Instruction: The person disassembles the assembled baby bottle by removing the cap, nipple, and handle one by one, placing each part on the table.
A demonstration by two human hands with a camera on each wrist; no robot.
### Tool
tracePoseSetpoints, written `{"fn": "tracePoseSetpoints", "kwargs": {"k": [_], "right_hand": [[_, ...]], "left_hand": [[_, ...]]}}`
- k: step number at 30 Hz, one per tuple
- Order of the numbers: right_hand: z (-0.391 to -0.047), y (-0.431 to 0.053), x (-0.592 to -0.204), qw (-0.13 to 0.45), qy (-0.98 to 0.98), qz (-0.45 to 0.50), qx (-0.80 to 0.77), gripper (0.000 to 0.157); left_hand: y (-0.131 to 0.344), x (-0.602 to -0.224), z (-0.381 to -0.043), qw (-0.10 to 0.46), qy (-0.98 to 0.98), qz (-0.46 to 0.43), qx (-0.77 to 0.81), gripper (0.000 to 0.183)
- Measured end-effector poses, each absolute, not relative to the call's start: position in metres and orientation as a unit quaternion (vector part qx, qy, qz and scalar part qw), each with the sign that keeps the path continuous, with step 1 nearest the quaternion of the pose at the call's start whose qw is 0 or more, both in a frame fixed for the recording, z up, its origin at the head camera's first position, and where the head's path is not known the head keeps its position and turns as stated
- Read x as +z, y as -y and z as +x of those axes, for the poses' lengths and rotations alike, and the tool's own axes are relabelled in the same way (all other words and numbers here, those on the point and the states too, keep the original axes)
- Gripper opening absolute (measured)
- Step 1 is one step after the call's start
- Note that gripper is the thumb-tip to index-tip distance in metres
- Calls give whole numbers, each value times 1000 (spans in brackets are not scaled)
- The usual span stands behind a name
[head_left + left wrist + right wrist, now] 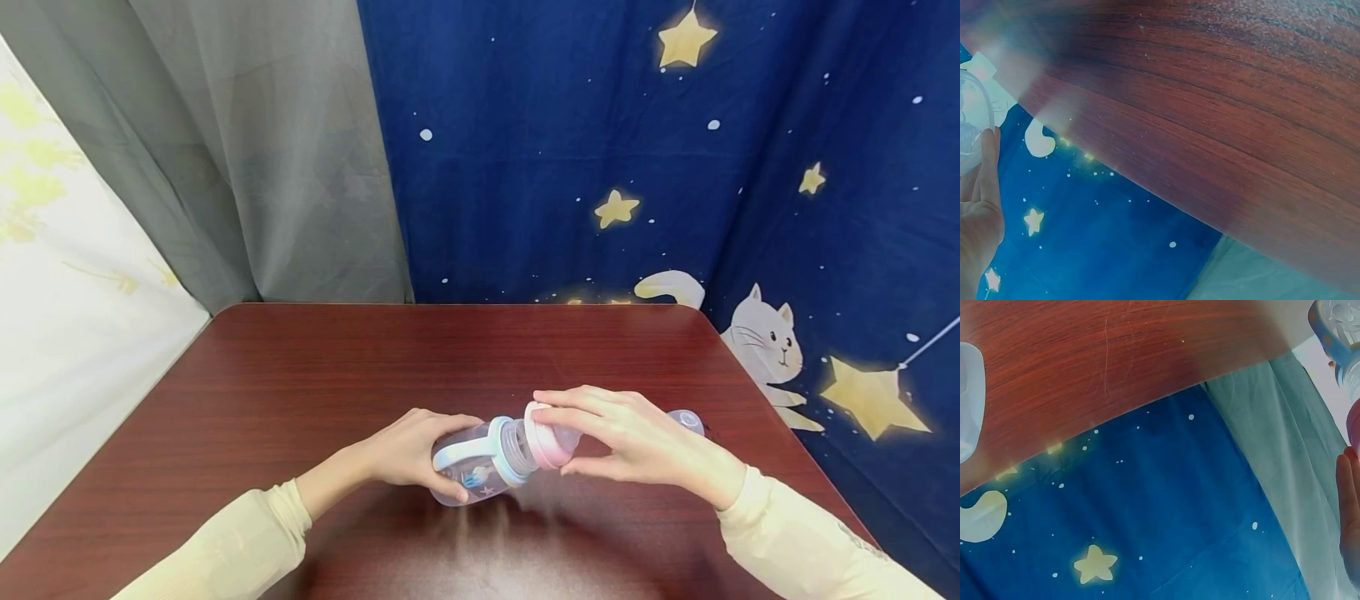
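Observation:
My left hand (420, 448) grips the clear body of a baby bottle (480, 487), which is tilted with its neck towards the right. A pale blue ring with a handle (467, 452) goes around the bottle below its threaded neck (516, 447). At that neck, my right hand (630, 433) holds a pink collar (546, 440) with a clear teat, thumb below and fingers above. Whether the collar is screwed on, I cannot tell. The left wrist view shows the bottle's round base (975, 122) beside the left hand (982, 219); the right wrist view catches the right hand (1350, 519) only partly.
A translucent cap (686, 421) lies on the table just behind the right hand, partly hidden by it; the right wrist view shows it too. The reddish-brown table (375, 358) ends at a grey curtain (300, 167) and a blue starry curtain (525, 167).

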State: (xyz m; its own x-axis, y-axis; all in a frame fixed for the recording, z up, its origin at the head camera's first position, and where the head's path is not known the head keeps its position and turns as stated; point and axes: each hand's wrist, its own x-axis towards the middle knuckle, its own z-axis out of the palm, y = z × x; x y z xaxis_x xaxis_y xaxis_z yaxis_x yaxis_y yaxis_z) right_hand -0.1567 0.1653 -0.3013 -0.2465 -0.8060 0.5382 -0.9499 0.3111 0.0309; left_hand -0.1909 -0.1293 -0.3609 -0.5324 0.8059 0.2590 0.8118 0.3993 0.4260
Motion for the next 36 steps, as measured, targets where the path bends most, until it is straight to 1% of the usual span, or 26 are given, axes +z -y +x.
{"fn": "tracePoseSetpoints", "kwargs": {"k": [7, 14, 20, 26, 36], "right_hand": [[-158, -169, -297, 243, 774, 563, 157, 60], [-160, -172, -292, 251, 771, 564, 158, 58], [-161, -175, -287, 254, 772, 561, 161, 59], [-163, -178, -281, 256, 781, 546, 160, 61], [-166, -187, -274, 264, 792, 523, 175, 60]], "left_hand": [[129, -361, -191, 6, 839, -480, -256, 74], [130, -362, -192, 1, 840, -479, -254, 74], [130, -363, -194, 10, 839, -481, -253, 73], [131, -364, -197, 21, 837, -485, -252, 74], [133, -365, -199, 17, 840, -480, -253, 74]]}}
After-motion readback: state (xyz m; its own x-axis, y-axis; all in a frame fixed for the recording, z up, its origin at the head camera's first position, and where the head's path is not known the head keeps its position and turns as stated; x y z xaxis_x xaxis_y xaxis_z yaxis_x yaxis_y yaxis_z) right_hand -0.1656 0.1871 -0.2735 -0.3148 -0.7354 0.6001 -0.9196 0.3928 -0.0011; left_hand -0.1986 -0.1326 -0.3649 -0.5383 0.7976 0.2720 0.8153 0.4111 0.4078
